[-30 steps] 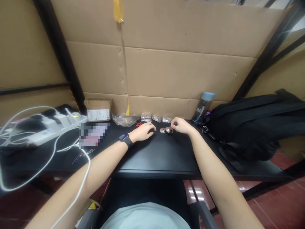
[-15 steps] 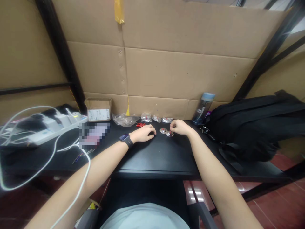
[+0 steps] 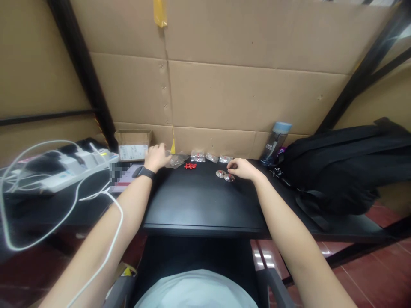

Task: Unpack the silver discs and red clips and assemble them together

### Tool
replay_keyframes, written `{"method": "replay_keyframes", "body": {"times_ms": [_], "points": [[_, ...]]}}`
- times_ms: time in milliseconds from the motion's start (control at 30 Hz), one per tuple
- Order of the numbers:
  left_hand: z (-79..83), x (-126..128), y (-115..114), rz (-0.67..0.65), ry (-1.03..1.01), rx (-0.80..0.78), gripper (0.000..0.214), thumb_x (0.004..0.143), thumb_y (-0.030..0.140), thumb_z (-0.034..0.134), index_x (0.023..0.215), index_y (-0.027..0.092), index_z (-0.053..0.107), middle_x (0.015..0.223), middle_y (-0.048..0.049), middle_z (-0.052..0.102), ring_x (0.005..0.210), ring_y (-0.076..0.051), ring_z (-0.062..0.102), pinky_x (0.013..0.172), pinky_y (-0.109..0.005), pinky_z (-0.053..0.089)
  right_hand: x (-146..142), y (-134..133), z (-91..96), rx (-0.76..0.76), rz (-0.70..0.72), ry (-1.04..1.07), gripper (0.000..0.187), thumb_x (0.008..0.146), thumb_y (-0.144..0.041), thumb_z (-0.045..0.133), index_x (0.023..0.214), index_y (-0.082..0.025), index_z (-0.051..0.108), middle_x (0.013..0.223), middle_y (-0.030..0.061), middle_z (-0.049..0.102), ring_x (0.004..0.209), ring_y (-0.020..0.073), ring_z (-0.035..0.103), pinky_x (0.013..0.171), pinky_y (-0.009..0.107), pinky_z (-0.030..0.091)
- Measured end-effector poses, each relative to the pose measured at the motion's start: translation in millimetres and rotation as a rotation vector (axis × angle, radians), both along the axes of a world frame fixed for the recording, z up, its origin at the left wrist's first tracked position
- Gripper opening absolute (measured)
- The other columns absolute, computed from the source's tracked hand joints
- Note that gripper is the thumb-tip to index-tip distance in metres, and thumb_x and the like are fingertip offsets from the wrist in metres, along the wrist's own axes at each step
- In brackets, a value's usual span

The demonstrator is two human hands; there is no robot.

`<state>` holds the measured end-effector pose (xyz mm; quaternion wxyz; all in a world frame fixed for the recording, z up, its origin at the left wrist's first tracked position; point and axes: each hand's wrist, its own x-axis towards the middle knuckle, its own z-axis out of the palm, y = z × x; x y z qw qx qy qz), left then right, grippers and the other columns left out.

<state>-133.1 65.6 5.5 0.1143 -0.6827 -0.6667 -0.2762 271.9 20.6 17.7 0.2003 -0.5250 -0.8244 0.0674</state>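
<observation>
Left hand (image 3: 156, 157): stretched out beside the cardboard box (image 3: 133, 151), over the left end of the clear plastic bag (image 3: 178, 161); its fingers were loosely spread and released, with nothing visible in their grasp.
Right hand (image 3: 243, 168): thumb and fingers curled together right at the metal discs (image 3: 229, 178); the tips were too small and blurred to tell whether they gripped anything.
Metal discs: two sat close together on the black table (image 3: 205, 205), just by the right hand's fingertips, with red showing on each. Being smooth and thin, they probably called for a light rim pinch; a press from above could have skidded them.
Red pieces (image 3: 190, 166): a small heap lay between the hands, well apart from the discs. Things so small seemed best picked singly, with fingertips.
Packets (image 3: 197, 156): three lay in a row behind the heap, so a low sweep there risked nudging them.
Plastic film: a pinch at one loose fold would have suited it.
White cable (image 3: 121, 214): it crossed the left forearm in view (a snag worth minding), so slow, lifted arm movements seemed wise.
</observation>
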Motion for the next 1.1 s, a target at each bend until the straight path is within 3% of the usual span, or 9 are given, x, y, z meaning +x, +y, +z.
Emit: {"method": "replay_keyframes", "body": {"times_ms": [100, 200, 333, 567, 767, 967, 1100], "points": [[-12.3, -15, 10, 0.068, -0.076, -0.045, 0.050, 0.082, 0.043, 0.065, 0.125, 0.020, 0.057, 0.117, -0.0209, 0.070, 0.121, -0.041, 0.057, 0.102, -0.056, 0.039, 1, 1, -1.1, 0.008, -0.005, -0.011, 0.013, 0.081, -0.024, 0.070, 0.091, -0.020, 0.076, 0.093, 0.0042, 0.077, 0.086, 0.0202, 0.069, 0.078, 0.029, 0.050], [-19.3, -17, 15, 0.057, -0.133, -0.051, 0.046, 0.081, 0.037, 0.067, 0.124, 0.022, 0.057, 0.109, -0.0169, 0.073, 0.120, -0.038, 0.058, 0.104, -0.057, 0.036, 2, 3, -1.6, 0.010, -0.005, -0.013, 0.013, 0.081, -0.024, 0.070, 0.091, -0.020, 0.076, 0.093, 0.0041, 0.077, 0.087, 0.0203, 0.069, 0.079, 0.028, 0.049], [-20.5, -15, 18, 0.020, -0.188, -0.030, 0.045, 0.080, 0.032, 0.067, 0.123, 0.024, 0.056, 0.102, -0.0142, 0.075, 0.120, -0.037, 0.059, 0.104, -0.057, 0.035, 2, 2, -0.7, 0.004, -0.006, -0.007, 0.012, 0.081, -0.024, 0.070, 0.091, -0.021, 0.076, 0.093, 0.0037, 0.076, 0.087, 0.0202, 0.069, 0.078, 0.028, 0.049], [-21.9, -15, 19, 0.073, -0.226, -0.090, 0.042, 0.080, 0.036, 0.066, 0.119, 0.023, 0.058, 0.102, -0.0167, 0.075, 0.120, -0.041, 0.058, 0.105, -0.062, 0.031, 2, 2, -0.9, -0.011, -0.012, 0.002, 0.013, 0.081, -0.024, 0.072, 0.092, -0.021, 0.077, 0.094, 0.0040, 0.077, 0.086, 0.0202, 0.068, 0.079, 0.029, 0.050], [-13.2, -11, 12, 0.064, -0.240, 0.008, 0.035, 0.081, 0.024, 0.062, 0.116, 0.024, 0.060, 0.097, -0.0130, 0.075, 0.117, -0.038, 0.059, 0.102, -0.059, 0.033, 3, 0, 0.7, -0.016, -0.001, 0.007, 0.013, 0.081, -0.024, 0.071, 0.093, -0.022, 0.077, 0.095, 0.0033, 0.077, 0.088, 0.0202, 0.069, 0.080, 0.028, 0.050], [3.2, -8, -1, 0.004, -0.223, 0.137, 0.035, 0.084, 0.024, 0.060, 0.120, 0.024, 0.060, 0.095, -0.0119, 0.075, 0.117, -0.036, 0.057, 0.103, -0.057, 0.030, 7, 2, 1.3, -0.018, -0.011, 0.014, 0.013, 0.080, -0.024, 0.073, 0.092, -0.022, 0.078, 0.091, 0.0030, 0.077, 0.085, 0.0200, 0.069, 0.078, 0.028, 0.050], [8.3, -6, -9, -0.024, -0.191, 0.178, 0.025, 0.087, 0.025, 0.060, 0.111, 0.026, 0.064, 0.095, -0.0099, 0.076, 0.114, -0.034, 0.059, 0.105, -0.054, 0.028, 8, 4, -0.5, -0.016, 0.003, 0.003, 0.013, 0.080, -0.025, 0.073, 0.092, -0.022, 0.078, 0.091, 0.0024, 0.077, 0.085, 0.0201, 0.070, 0.078, 0.028, 0.050]]}}
